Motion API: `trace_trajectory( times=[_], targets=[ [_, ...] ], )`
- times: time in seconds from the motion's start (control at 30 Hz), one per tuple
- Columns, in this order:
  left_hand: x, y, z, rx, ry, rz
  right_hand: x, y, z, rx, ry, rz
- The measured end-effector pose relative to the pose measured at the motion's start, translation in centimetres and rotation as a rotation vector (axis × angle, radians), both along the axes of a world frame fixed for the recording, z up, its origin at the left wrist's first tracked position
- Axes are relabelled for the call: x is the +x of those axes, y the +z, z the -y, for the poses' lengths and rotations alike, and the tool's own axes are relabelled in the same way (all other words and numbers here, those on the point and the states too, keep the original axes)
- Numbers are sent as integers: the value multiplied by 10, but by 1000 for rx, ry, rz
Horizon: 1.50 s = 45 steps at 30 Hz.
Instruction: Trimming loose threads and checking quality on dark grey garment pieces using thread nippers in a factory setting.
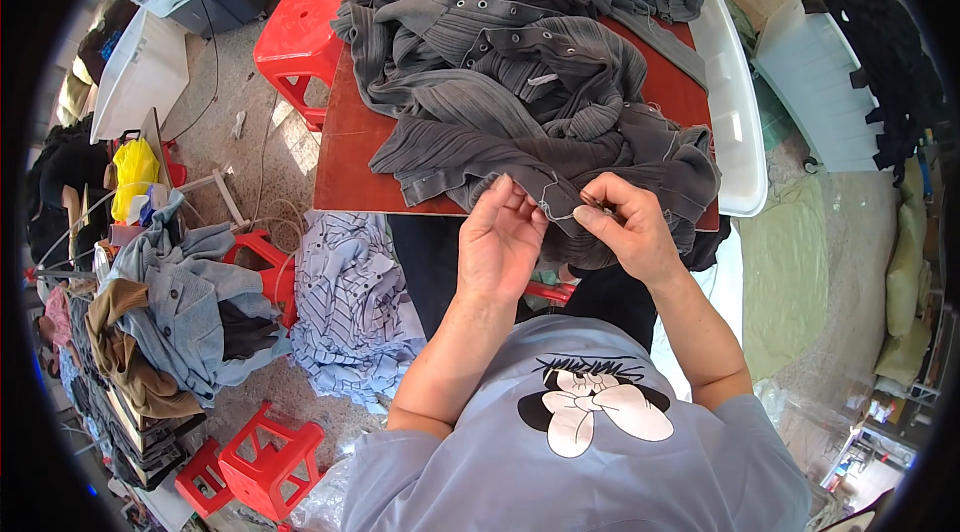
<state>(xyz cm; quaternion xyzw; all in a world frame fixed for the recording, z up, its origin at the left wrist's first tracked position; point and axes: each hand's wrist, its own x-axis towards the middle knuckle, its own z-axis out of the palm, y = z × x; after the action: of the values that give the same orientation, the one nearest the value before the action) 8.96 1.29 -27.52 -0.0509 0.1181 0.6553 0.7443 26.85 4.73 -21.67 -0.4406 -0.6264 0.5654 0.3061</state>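
A dark grey ribbed knit garment (pixel 480 162) lies bunched at the table's near edge, its lower part hanging over. My left hand (pixel 500 237) is closed at the garment's edge, palm turned up, with the fingertips pinching the fabric. Close beside it, my right hand (pixel 630 227) is closed in a pinch, thumb against fingers, at the same piece. A small dark, metallic-looking thing shows partly between its fingers; its kind is hidden. Between both hands a pale loose thread (pixel 556 216) curls over the knit. More grey knit garments with metal eyelets (pixel 515 37) are heaped just beyond.
The red-brown table (pixel 350 167) carries the heap. A white plastic tub (pixel 738 132) stands along its right side. Red stools (pixel 300 32) stand at the left, near a pile of blue striped cloth (pixel 350 302). Denim-blue garments (pixel 185 292) hang farther left.
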Motion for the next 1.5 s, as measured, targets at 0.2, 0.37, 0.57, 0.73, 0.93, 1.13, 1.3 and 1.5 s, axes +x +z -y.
trace_trajectory(
  times=[0.2, 0.37, 0.57, 0.73, 0.93, 1.13, 1.3, 1.5],
  targets=[
    [1, 14, 1, -4, 11, -183, 9, -3, -6, 141, -33, 9],
    [5, 11, -2, -49, -104, -121, 12, 2, -7, 270, 88, 42],
    [7, 10, 5, 58, -77, -158, 23, -6, -17, 96, -194, 53],
    [20, 37, 7, 52, 24, -400, 6, 12, -6, 784, -194, 395],
    [20, 36, 9, 71, 42, -431, 7, 16, -3, 1027, -58, 512],
    [23, 38, 7, 72, 49, -423, 3, 8, -5, 1140, -88, 546],
    [22, 33, 7, 63, 44, -424, 0, 2, -5, 1199, -115, 560],
    [21, 30, 7, 55, 41, -420, -2, 0, -4, 1213, -124, 557]
  ],
)
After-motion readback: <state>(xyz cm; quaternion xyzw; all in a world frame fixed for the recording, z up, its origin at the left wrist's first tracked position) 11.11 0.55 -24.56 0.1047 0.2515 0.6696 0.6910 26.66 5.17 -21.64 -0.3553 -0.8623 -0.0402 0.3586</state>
